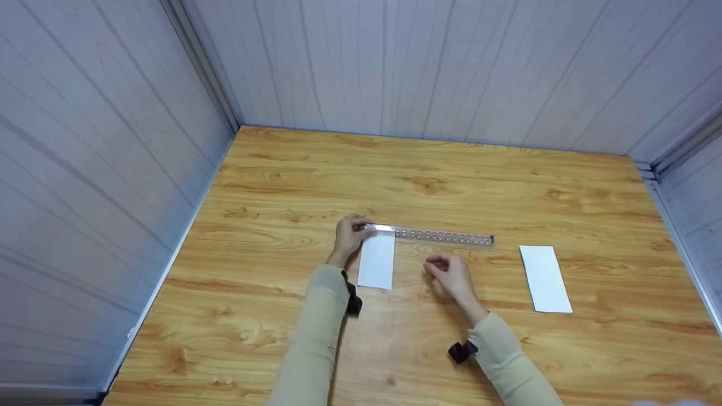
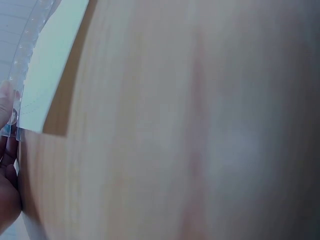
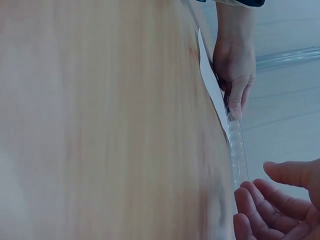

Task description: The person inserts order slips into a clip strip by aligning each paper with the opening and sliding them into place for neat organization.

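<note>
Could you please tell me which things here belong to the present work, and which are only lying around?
In the work:
Clear strip, held at one end by the left hand
Left paper, its far edge at the strip
Right hand, near the strip, holding nothing

Apparently just lying around:
Right paper, apart and untouched; perhaps for later

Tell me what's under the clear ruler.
In the head view, the far end of a white paper shows through the left part of the ruler, and wooden tabletop through the rest. Whatever the left hand covers there cannot be seen.
</note>
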`<action>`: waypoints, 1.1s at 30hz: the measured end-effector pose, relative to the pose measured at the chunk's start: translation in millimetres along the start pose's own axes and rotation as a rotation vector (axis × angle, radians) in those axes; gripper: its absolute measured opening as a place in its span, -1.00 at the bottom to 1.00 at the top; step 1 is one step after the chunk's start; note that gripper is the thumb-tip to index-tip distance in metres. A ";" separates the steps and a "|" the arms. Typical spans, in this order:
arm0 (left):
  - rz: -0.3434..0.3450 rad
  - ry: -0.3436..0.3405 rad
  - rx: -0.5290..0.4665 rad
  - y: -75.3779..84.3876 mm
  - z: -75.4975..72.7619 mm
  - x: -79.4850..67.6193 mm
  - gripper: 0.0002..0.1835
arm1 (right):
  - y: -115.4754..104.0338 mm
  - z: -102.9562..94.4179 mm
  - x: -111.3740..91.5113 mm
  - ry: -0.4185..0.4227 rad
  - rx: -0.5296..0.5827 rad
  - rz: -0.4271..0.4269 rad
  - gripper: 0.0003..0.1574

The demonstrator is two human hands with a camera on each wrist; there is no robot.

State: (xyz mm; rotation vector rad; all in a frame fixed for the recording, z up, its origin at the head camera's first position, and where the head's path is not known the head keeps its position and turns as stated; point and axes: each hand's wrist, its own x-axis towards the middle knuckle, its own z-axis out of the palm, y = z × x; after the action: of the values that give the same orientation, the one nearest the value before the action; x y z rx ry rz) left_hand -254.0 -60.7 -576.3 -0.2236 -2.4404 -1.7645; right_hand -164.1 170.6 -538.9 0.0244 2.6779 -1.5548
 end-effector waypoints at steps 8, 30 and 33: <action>-0.014 0.005 0.003 -0.9 0.9 -0.4 -0.86 | 5.3 -13.5 -7.4 -0.012 -0.010 0.005 -0.84; -0.025 -0.006 0.029 -1.2 0.8 0.5 -0.85 | 31.7 -53.2 -29.7 0.078 -0.074 -0.006 -0.71; -0.015 -0.007 0.024 -0.3 0.8 0.2 -0.86 | 35.1 -58.2 -31.6 0.090 -0.085 0.015 -0.69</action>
State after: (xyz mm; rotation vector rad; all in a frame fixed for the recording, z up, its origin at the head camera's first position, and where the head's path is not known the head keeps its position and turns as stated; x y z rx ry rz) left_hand -254.2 -60.0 -576.8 -0.2103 -2.4730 -1.7426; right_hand -133.1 238.8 -539.0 0.1133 2.8028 -1.4685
